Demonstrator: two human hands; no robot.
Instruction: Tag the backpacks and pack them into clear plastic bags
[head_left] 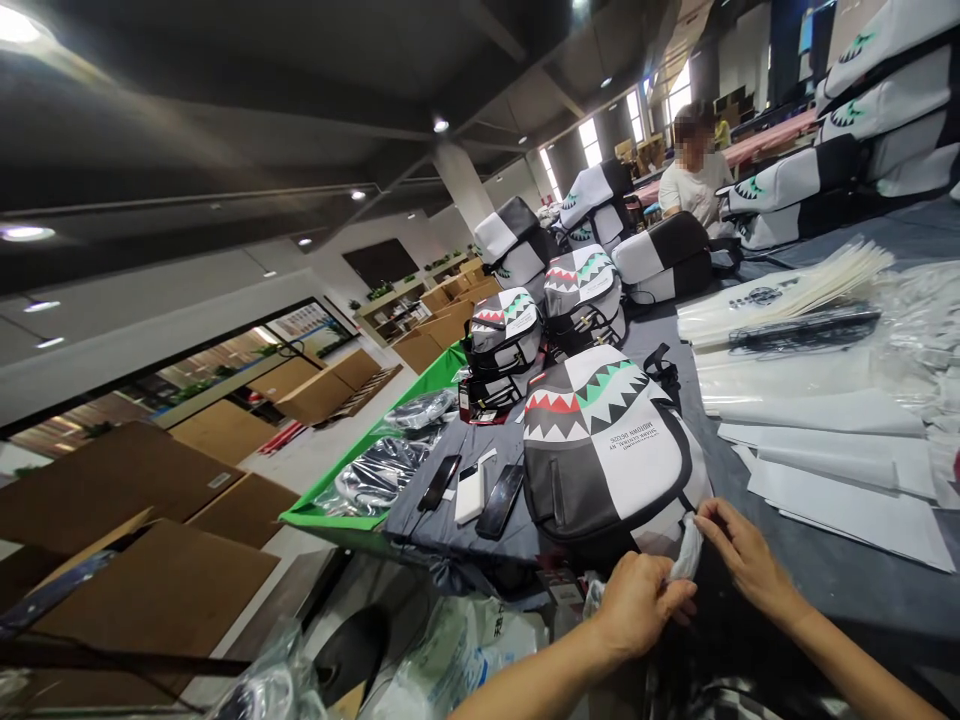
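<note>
A black, grey and white backpack [600, 450] with a red and green shark-tooth print lies on the dark cloth-covered table in front of me. At its near right edge is a pale strip of wrapping [687, 548], seemingly around a strap or handle. My left hand [643, 604] grips the lower end of this strip, fingers curled. My right hand [739, 552] pinches its upper end between thumb and fingers, close to the bag's corner. A dark hang tag [561, 586] dangles below the bag's front edge.
Several similar backpacks [585, 290] stand behind. Plastic bags [795, 345] and white sheets [847, 500] lie on the right. Left of the bag are phones [501, 502] and a white power bank [470, 494]. A green-edged bin [337, 520] holds wrapped goods. A person [694, 185] is at the back.
</note>
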